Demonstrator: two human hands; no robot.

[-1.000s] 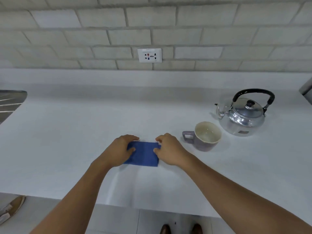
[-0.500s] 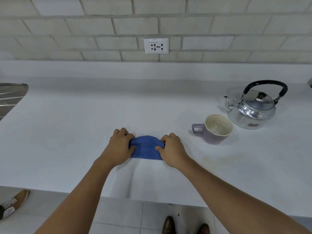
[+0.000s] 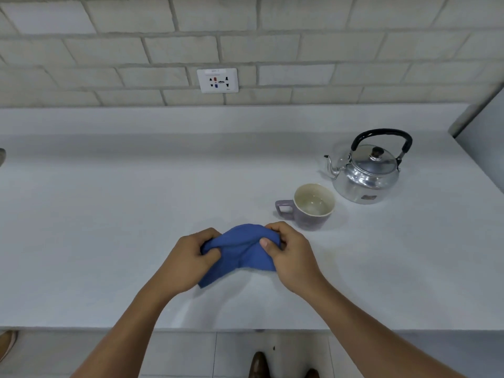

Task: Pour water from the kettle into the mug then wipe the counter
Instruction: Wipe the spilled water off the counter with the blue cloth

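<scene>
A blue cloth [image 3: 242, 251] is bunched up between both hands just above the white counter [image 3: 109, 214]. My left hand [image 3: 188, 257] pinches its left side and my right hand [image 3: 291, 255] grips its right side. One corner of the cloth hangs down toward the counter. A purple mug [image 3: 311, 207] with a cream inside stands just beyond my right hand, handle pointing left, with water in it. Behind the mug to the right sits a shiny metal kettle [image 3: 365, 173] with a black handle, spout facing left.
A wall socket [image 3: 217, 80] sits on the brick wall behind the counter. A grey panel [image 3: 482, 137] stands at the far right. The counter's front edge [image 3: 191, 328] runs below my forearms, with floor tiles and shoes under it.
The cloth lay flat and folded under both hands; now both hands have gathered it and lifted it off the counter. The view has shifted a little to the left.
</scene>
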